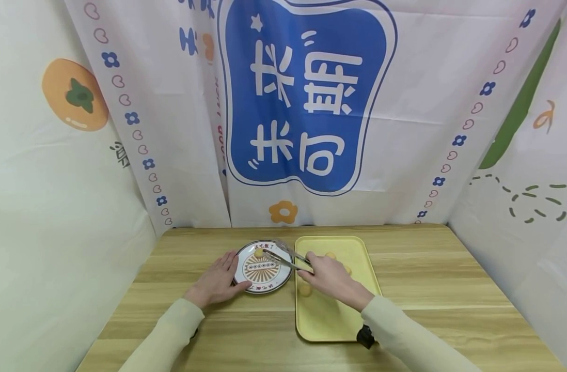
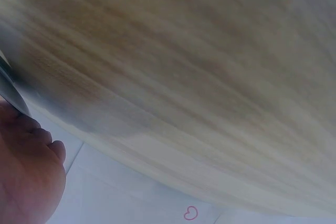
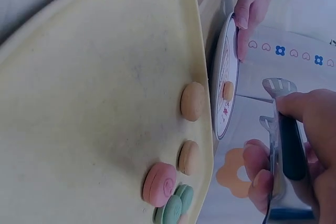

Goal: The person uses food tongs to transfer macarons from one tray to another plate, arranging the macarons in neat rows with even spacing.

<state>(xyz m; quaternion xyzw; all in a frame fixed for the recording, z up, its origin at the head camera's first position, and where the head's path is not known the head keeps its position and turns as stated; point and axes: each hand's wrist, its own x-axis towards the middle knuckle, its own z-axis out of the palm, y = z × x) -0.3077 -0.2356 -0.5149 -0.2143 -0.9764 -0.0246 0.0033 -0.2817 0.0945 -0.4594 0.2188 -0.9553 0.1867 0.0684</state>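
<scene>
My right hand (image 1: 332,279) grips a pair of metal tongs (image 3: 286,145) with dark handle pads, the thumb on one arm and fingers around the other. The tongs' arms are spread, their tips over the round white plate (image 1: 276,281). On the plate lies one tan macaron (image 1: 258,253), apart from the tongs in the right wrist view. My left hand (image 1: 218,279) rests at the plate's left rim, fingers extended and thumb along the near edge. In the left wrist view, part of that hand (image 2: 31,166) shows beside the plate's edge (image 2: 13,95).
A yellow tray (image 1: 327,328) stands right of the plate, under my right forearm. It carries tan macarons (image 3: 193,101), a pink macaron (image 3: 159,184) and green macarons (image 3: 172,211). All stand on a wooden table (image 1: 237,330), with a printed cloth (image 1: 404,155) behind.
</scene>
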